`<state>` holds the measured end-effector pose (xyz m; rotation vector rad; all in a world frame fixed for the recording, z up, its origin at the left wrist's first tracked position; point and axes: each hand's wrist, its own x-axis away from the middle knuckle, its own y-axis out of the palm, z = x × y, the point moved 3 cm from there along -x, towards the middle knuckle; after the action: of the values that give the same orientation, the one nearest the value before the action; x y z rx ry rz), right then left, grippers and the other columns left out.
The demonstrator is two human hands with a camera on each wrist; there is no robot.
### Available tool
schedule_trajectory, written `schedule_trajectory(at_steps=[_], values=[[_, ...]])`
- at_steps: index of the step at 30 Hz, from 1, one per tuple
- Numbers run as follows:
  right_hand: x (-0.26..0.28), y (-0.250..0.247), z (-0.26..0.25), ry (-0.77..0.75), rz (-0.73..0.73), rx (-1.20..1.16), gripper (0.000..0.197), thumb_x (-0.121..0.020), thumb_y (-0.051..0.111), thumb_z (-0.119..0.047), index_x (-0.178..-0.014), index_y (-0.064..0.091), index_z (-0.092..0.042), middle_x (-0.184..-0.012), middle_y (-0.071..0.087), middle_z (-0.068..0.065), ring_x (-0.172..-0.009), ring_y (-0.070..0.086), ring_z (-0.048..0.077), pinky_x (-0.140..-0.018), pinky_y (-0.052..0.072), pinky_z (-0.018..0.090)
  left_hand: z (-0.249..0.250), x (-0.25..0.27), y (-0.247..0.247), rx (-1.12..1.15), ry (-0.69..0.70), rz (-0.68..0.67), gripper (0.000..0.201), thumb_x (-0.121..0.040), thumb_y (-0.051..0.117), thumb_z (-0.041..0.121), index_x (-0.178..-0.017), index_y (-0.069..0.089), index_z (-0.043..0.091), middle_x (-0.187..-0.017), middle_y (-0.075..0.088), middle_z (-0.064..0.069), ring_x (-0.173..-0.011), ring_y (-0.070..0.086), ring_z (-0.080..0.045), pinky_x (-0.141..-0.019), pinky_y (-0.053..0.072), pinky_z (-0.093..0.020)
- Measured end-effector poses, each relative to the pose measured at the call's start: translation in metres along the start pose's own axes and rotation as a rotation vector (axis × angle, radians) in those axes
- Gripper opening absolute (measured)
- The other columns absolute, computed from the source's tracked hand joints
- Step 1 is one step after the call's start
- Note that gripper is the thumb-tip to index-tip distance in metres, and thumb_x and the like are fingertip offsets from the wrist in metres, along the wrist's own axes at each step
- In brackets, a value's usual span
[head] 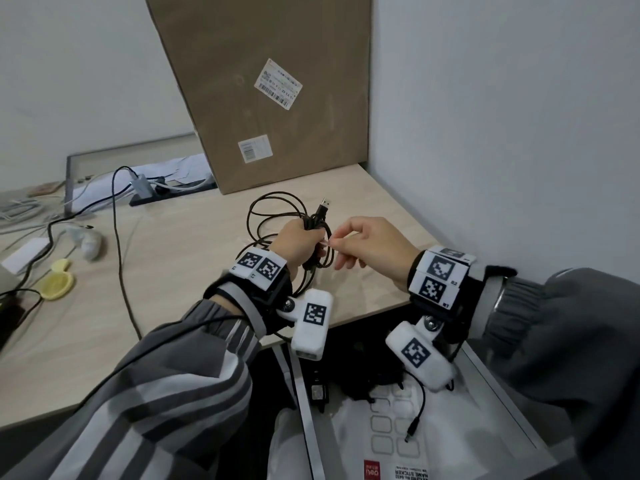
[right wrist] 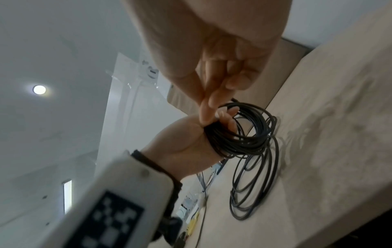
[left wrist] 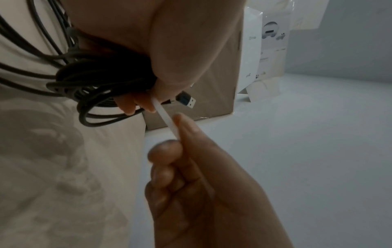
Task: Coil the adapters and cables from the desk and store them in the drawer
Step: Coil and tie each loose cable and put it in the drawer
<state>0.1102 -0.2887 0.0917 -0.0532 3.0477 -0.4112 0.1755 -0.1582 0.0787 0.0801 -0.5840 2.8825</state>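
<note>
My left hand [head: 300, 239] grips a coiled black USB cable [head: 273, 216] above the desk [head: 194, 244]; its loops hang down toward the wood [right wrist: 254, 167]. The blue-tongued USB plug [left wrist: 188, 100] sticks out past my fingers [head: 325, 204]. My right hand [head: 367, 242] pinches a thin white tie strip [left wrist: 166, 118] between thumb and forefinger right at the bundle [left wrist: 95, 83], and the strip runs from the left fingers to the right ones. The open drawer [head: 502, 393] lies below the desk edge, under both wrists.
A big cardboard box [head: 273, 88] leans against the wall behind the cable. More cables, a grey adapter [head: 141, 188], yellow pieces [head: 57, 280] and a white block lie at the desk's left. The drawer holds a black adapter [head: 318, 391], a barrel-plug lead [head: 412, 433] and a sticker sheet.
</note>
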Motion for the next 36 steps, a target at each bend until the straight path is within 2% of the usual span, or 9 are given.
schedule_trajectory(at_steps=[3,5,8,12,14,19,25,32,36], values=[[0.001,-0.005,-0.006,-0.067,-0.156,-0.062,0.021,-0.091,0.061,-0.015,-0.105,0.064,0.001,-0.093,0.074,0.005,-0.082,0.067,0.005,-0.066,0.043,0.013,0.004,0.0,-0.001,-0.057,0.021,-0.044,0.015,-0.085,0.055,0.01,-0.07,0.058,0.01,-0.061,0.054,-0.005,-0.053,0.048,-0.014,-0.046,0.036,-0.02],[0.001,-0.007,-0.01,-0.117,-0.146,-0.053,0.02,-0.093,0.056,-0.015,-0.099,0.065,0.002,-0.093,0.074,0.008,-0.08,0.067,0.003,-0.066,0.043,0.008,0.004,0.001,0.0,-0.057,0.032,-0.047,0.022,-0.085,0.056,0.01,-0.063,0.054,0.012,-0.058,0.051,-0.003,-0.05,0.044,-0.012,-0.044,0.034,-0.019],[-0.004,-0.012,-0.009,-0.195,0.011,-0.044,0.018,-0.093,0.057,-0.011,-0.088,0.069,0.001,-0.082,0.073,0.01,-0.07,0.066,0.003,-0.069,0.047,0.011,0.001,0.001,0.002,0.02,0.008,-0.007,0.019,-0.091,0.057,0.016,-0.073,0.059,0.011,-0.06,0.056,-0.002,-0.047,0.049,-0.008,-0.041,0.037,-0.017],[-0.007,-0.02,0.003,-0.233,0.129,-0.013,0.002,-0.081,0.072,-0.01,-0.079,0.074,-0.011,-0.084,0.074,-0.001,-0.083,0.067,0.009,-0.084,0.051,0.024,-0.002,0.001,0.002,0.196,-0.07,-0.014,0.015,-0.097,0.051,0.019,-0.096,0.06,0.007,-0.077,0.07,-0.003,-0.054,0.054,-0.007,-0.045,0.041,-0.017],[-0.005,-0.022,0.007,-0.229,0.168,0.003,0.003,-0.08,0.074,-0.01,-0.081,0.074,-0.012,-0.082,0.074,0.003,-0.081,0.069,0.014,-0.082,0.052,0.024,-0.001,0.003,0.001,0.222,-0.08,-0.033,0.016,-0.098,0.05,0.022,-0.097,0.058,0.008,-0.079,0.071,-0.003,-0.058,0.057,-0.008,-0.051,0.046,-0.021],[-0.004,-0.022,0.016,-0.107,0.365,-0.168,0.005,-0.08,0.071,-0.01,-0.083,0.071,-0.014,-0.078,0.074,0.007,-0.072,0.071,0.013,-0.064,0.049,0.015,0.002,0.005,0.003,0.214,-0.054,-0.003,0.016,-0.1,0.048,0.022,-0.092,0.054,0.01,-0.082,0.069,-0.01,-0.063,0.061,-0.013,-0.039,0.042,-0.014],[-0.005,-0.008,0.02,0.062,0.401,-0.396,0.007,-0.083,0.066,-0.007,-0.082,0.068,-0.014,-0.082,0.073,0.009,-0.072,0.071,0.011,-0.066,0.051,0.021,-0.001,-0.002,0.007,0.267,-0.049,0.047,0.014,-0.093,0.06,0.021,-0.091,0.063,0.007,-0.084,0.065,-0.009,-0.07,0.066,-0.016,-0.05,0.052,-0.024],[0.0,-0.008,0.025,0.031,0.425,-0.323,0.014,-0.084,0.06,-0.004,-0.083,0.069,-0.015,-0.073,0.072,0.006,-0.068,0.07,0.013,-0.066,0.054,0.021,0.0,0.0,0.006,0.238,-0.031,0.16,0.014,-0.087,0.068,0.013,-0.075,0.063,0.006,-0.064,0.061,-0.004,-0.039,0.055,-0.001,-0.036,0.036,-0.012],[0.002,-0.009,0.032,0.056,0.414,-0.241,0.021,-0.084,0.052,-0.003,-0.084,0.069,-0.014,-0.065,0.07,0.003,-0.059,0.067,0.012,-0.059,0.05,0.019,-0.002,-0.002,0.003,0.162,-0.001,0.164,0.014,-0.085,0.069,0.012,-0.073,0.066,0.005,-0.062,0.064,-0.005,-0.04,0.055,-0.002,-0.041,0.04,-0.014]])
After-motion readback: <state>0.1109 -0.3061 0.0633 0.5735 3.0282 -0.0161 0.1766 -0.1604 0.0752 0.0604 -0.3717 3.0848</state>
